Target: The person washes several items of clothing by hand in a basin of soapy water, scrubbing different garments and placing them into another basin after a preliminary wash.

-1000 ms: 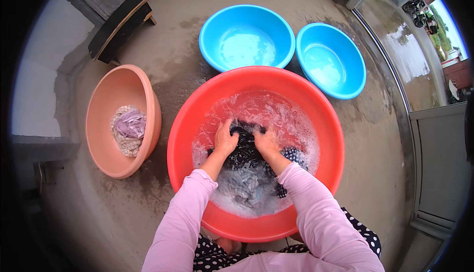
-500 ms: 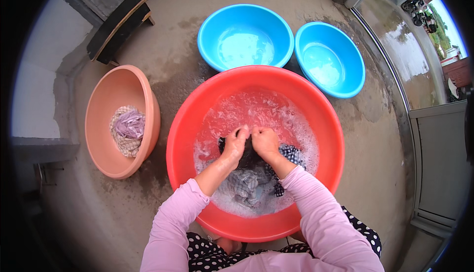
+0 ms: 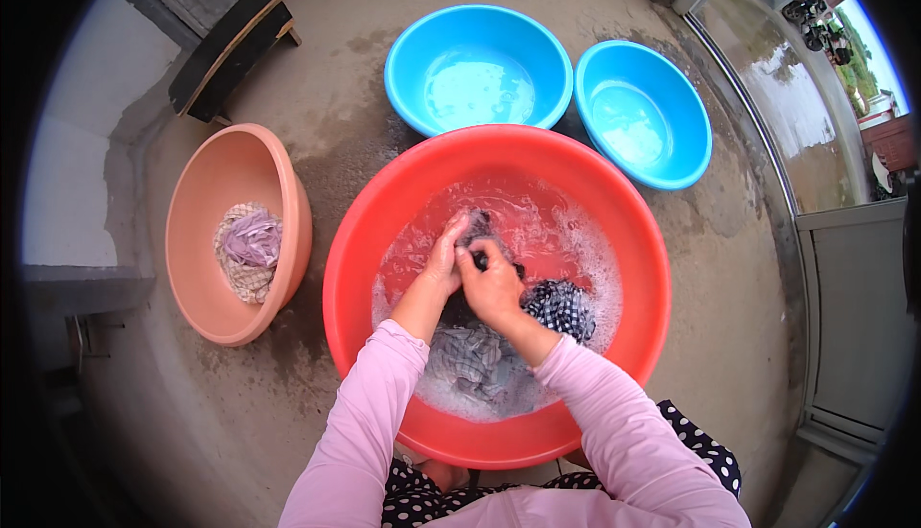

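Right there over the suds, a little beyond the middle of the red basin [image 3: 645, 288] toward its far rim: a dark cloth [image 3: 478, 228], wet, bunched between two hands. On one side of it, the left hand [image 3: 447, 252], with fingers fairly straight, set close together and laid against the cloth. On the other, the right hand [image 3: 491, 285], with fingers bent and clamped on the same cloth, thumb and forefinger in a loose ring, dark fabric in the gap. Partly hidden behind the knuckles: the rest of the grip, so no telling how tight.

And all around that, plenty more! Toward the basin's right rim, just beside the right wrist, a black-and-white checked cloth [image 3: 564, 309], partly covered by the forearm. Toward the near rim, a pale grey cloth [image 3: 465, 355], low in the soapy water [image 3: 542, 235]. Across the near rim on either side, blocking the view of it, two pink sleeves [image 3: 350, 413].

Out past the far rim, a larger blue basin [image 3: 419, 72], overlapped in view by the red one; just to its right, a smaller blue basin [image 3: 672, 96]. Off the left rim, well apart on the floor [image 3: 729, 336], a peach tub [image 3: 201, 183], with a lilac cloth [image 3: 254, 240] atop a beige checked cloth [image 3: 245, 283]. Farther off, at the floor's far left corner, a black bench [image 3: 230, 53].
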The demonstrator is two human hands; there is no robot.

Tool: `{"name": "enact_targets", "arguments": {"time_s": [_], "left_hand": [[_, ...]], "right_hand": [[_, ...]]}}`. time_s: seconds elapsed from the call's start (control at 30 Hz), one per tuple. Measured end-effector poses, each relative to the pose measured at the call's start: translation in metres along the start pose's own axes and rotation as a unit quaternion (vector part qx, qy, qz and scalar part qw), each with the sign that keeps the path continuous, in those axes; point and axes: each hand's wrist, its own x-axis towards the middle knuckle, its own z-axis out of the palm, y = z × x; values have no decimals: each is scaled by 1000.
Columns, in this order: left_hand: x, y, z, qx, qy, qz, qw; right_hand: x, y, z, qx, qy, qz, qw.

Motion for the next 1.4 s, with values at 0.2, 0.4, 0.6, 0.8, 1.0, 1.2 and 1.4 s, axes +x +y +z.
{"name": "enact_targets", "arguments": {"time_s": [0.2,0.4,0.6,0.8,1.0,1.2,1.4], "left_hand": [[-16,-4,-16,-76,-81,-102,989],[-49,-20,23,301,50,85,949],[-45,38,7,784,13,305,540],[7,-14,-22,231,90,101,964],[3,7,-29,-36,-116,-13,993],[-25,-7,-14,138,99,1,985],[-59,29,20,593,-39,294,748]], "right_hand": [[-35,-13,4,-12,-31,-90,995],[41,30,-27,-89,-3,32,996],[31,59,-18,-205,-24,-2,978],[41,32,-5,-48,11,112,993],[-41,-31,3,16,-65,-44,997],[-9,-1,8,-78,36,-108,990],[49,49,-27,-128,67,116,983]]}}
